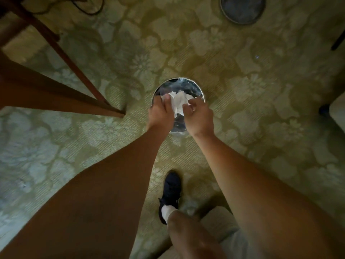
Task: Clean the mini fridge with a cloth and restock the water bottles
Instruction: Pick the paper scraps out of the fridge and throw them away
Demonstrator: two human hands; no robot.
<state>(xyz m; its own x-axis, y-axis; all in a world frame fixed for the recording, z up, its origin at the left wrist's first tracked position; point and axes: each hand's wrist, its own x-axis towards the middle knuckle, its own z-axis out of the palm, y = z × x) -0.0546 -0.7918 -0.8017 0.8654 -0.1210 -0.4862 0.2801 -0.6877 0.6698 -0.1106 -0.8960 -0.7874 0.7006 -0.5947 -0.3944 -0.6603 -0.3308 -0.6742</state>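
Observation:
I look straight down at a patterned green carpet. A crumpled white cloth [178,102] hangs between both hands, directly above a round metal bin [177,86] with a clear liner. My left hand [161,112] pinches the cloth's left edge with curled fingers. My right hand [198,116] pinches its right edge. Neither the mini fridge nor any water bottle is in view.
A brown wooden furniture leg and panel [61,101] stand at the left. A second round bin or dish [242,9] lies at the top right. My foot in a dark shoe [170,193] is below the bin. A pale chair edge [337,113] is at the right.

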